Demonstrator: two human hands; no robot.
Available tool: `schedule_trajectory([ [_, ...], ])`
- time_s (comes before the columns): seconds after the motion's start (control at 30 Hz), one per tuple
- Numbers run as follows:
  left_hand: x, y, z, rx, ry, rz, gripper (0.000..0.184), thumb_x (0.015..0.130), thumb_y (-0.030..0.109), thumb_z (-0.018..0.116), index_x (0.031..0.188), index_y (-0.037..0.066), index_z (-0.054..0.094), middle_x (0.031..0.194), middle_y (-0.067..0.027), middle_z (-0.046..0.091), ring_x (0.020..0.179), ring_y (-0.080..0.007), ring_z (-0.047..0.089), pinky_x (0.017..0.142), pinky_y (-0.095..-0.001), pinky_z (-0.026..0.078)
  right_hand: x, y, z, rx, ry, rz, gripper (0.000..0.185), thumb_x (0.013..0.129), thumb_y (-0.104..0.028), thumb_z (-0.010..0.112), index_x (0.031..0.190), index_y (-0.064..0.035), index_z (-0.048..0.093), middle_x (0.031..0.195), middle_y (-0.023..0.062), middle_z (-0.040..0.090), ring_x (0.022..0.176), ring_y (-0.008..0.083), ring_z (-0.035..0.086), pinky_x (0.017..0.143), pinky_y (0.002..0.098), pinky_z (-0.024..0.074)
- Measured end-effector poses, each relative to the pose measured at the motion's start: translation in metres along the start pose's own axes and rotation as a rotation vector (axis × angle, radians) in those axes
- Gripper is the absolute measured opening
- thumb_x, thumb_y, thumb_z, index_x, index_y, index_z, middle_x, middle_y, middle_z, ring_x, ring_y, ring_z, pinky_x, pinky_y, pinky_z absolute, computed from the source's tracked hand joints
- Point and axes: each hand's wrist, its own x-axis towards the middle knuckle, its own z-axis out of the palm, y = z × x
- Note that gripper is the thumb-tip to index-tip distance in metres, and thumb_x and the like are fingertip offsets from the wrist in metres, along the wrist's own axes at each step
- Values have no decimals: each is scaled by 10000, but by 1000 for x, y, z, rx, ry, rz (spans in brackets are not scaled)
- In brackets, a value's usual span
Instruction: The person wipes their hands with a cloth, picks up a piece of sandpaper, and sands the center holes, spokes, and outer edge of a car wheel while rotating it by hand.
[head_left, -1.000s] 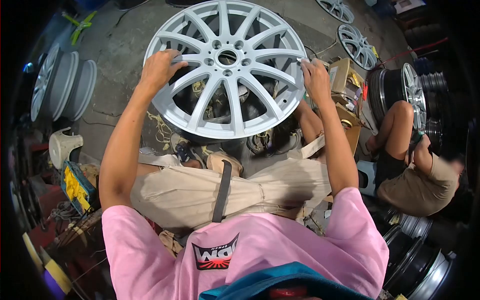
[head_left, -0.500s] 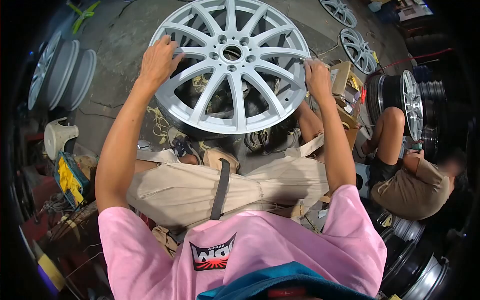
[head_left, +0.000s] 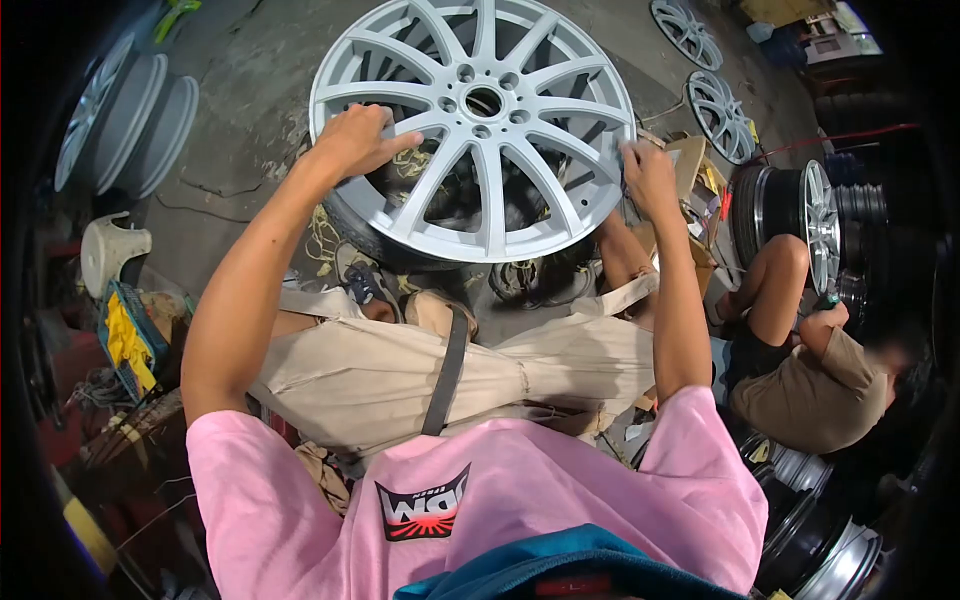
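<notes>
A pale grey multi-spoke alloy wheel [head_left: 488, 180] lies face up in front of me, with a dark tyre [head_left: 365, 235] partly showing beneath its near left edge. My left hand [head_left: 360, 142] is closed over the wheel's left side, its thumb stretched across a spoke; the fingertips are hidden. At the right edge, my right hand [head_left: 650, 178] is curled around the rim, and its fingertips cannot be fully seen. Round holes surround the open hub centre [head_left: 483, 102].
More wheels stand at left [head_left: 150, 125] and lie at upper right [head_left: 722, 115]. A cardboard box [head_left: 690, 165] is beyond my right hand. At right a person [head_left: 815, 390] sits low near stacked wheels. A white stool [head_left: 105, 250] and a teal basket [head_left: 135, 335] are at left.
My left hand has moved inward and nearer to me over the wheel's spokes. My right hand has slid slightly nearer along the rim. The whole view has shifted a little.
</notes>
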Motion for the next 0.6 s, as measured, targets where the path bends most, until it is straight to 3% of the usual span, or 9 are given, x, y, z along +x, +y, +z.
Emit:
schedule_trajectory([
  [0.03,1,-3,-3,-20,-47,-17,632,890,613,705,942,-15,756,816,-225,728,838,-420,724,778,-497,558,-10,-7,-9,-6,-3,-7,283,1018,-189,569,959,46,716,918,237,691,893,445,671,788,492,524],
  [0.1,5,-8,5,-53,-104,-27,644,867,621,720,932,-19,757,895,-227,750,883,-427,728,809,-491,568,-34,-22,-28,344,-141,99,330,1026,-220,574,900,57,703,881,258,683,888,463,661,772,499,511],
  [0.2,12,-16,8,-171,-181,-53,662,826,646,748,907,-11,766,820,-176,754,807,-363,741,771,-459,570,-26,-19,-22,289,-74,11,348,1033,-237,573,878,50,695,891,278,676,879,483,649,762,511,503],
  [0.3,18,-20,1,-225,-262,-92,650,762,674,787,739,25,752,626,-92,707,674,-239,721,712,-402,556,-16,-29,1,59,2,-64,368,1033,-236,570,836,54,682,860,296,660,837,499,639,733,522,496],
  [0.4,25,-25,-3,-195,-257,-18,642,760,666,792,709,28,739,615,-88,704,675,-239,722,695,-397,553,-15,-32,2,66,8,-94,455,1044,-313,562,820,76,639,771,306,602,743,507,594,684,524,456],
  [0.47,29,-34,-5,-165,-189,-43,656,731,651,815,766,-1,762,675,-141,722,688,-263,725,696,-408,556,-15,-36,1,81,-17,-87,456,1044,-304,560,813,83,628,754,303,595,726,500,592,675,515,454],
  [0.53,33,-54,-9,-167,-173,-81,609,761,580,846,790,-23,767,627,-115,679,559,-225,668,575,-359,524,-20,-61,-5,148,-37,-92,417,1024,-256,580,761,61,651,752,301,622,739,507,621,674,535,474],
  [0.6,32,-79,-13,-155,-120,-82,608,751,579,857,813,-19,770,650,-103,680,592,-222,665,589,-357,517,-23,-78,-8,208,-63,-97,411,1022,-251,583,761,60,647,756,290,615,734,506,610,674,523,474],
])
